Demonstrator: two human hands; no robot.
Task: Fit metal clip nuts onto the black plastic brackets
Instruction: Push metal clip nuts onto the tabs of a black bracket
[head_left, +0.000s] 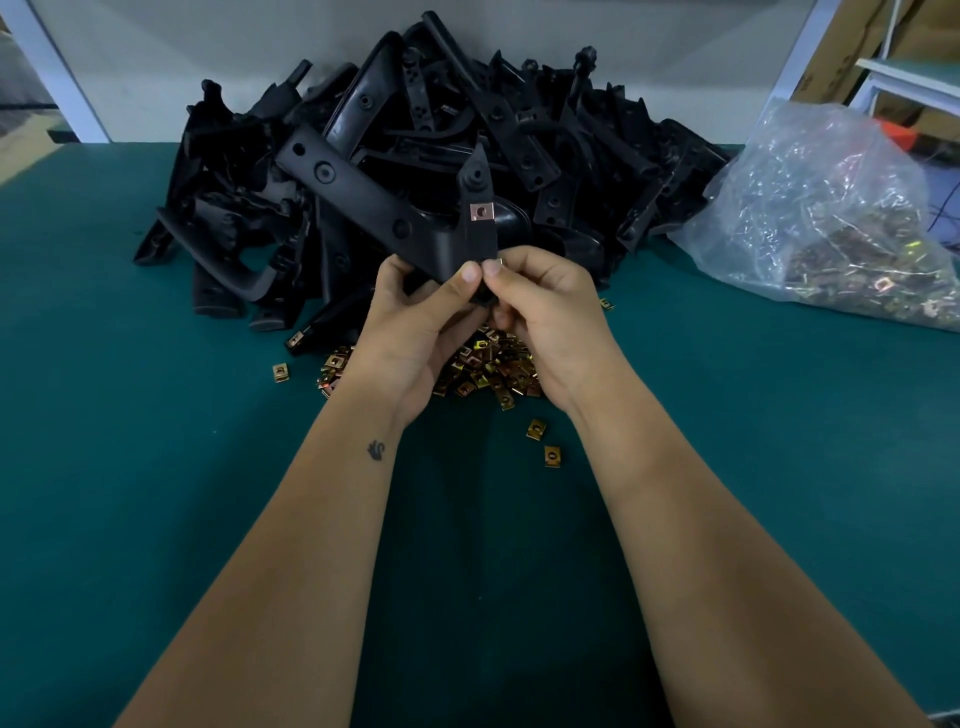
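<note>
I hold a black plastic bracket (363, 200) up over the table, its long arm slanting up to the left. My left hand (415, 322) grips its lower corner from the left. One metal clip nut (481, 211) sits on the bracket's upright tab. My right hand (545, 312) pinches a second clip nut (496, 266) at the bracket's bottom edge, thumb against my left thumb. A heap of loose brass-coloured clip nuts (493, 371) lies on the table under my hands.
A big pile of black brackets (519, 119) fills the back of the green table (156, 441). A clear plastic bag of clip nuts (831, 218) lies at the right. Stray nuts (551, 456) lie near my right forearm, and another stray nut (280, 372) sits left of the heap.
</note>
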